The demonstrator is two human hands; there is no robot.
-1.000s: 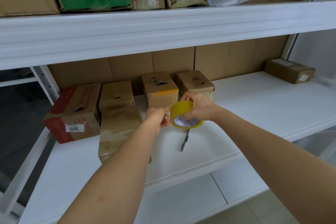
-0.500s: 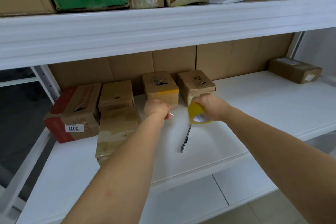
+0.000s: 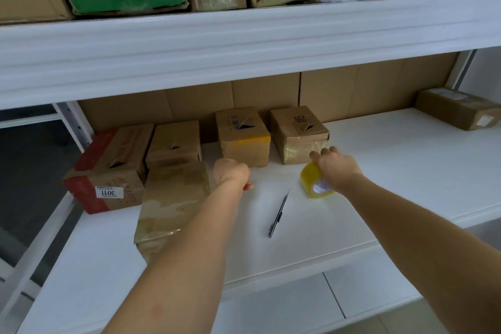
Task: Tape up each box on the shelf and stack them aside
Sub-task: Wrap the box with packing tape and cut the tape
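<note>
R hand grips yellow tape roll near the far-right box, L hand fisted, maybe pinching tape end—can't tell, w/ knife between.

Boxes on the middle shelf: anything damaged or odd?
Yes. Four back-row boxes have torn gaps in their tops: the red box, the one beside it, the yellow-taped box and the right box. A bare cutter lies loose on the shelf between the arms.

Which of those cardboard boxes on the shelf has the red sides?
The box at the far left, with a white sticker reading 3011 on its front. The other boxes in that row are plain brown cardboard.
</note>
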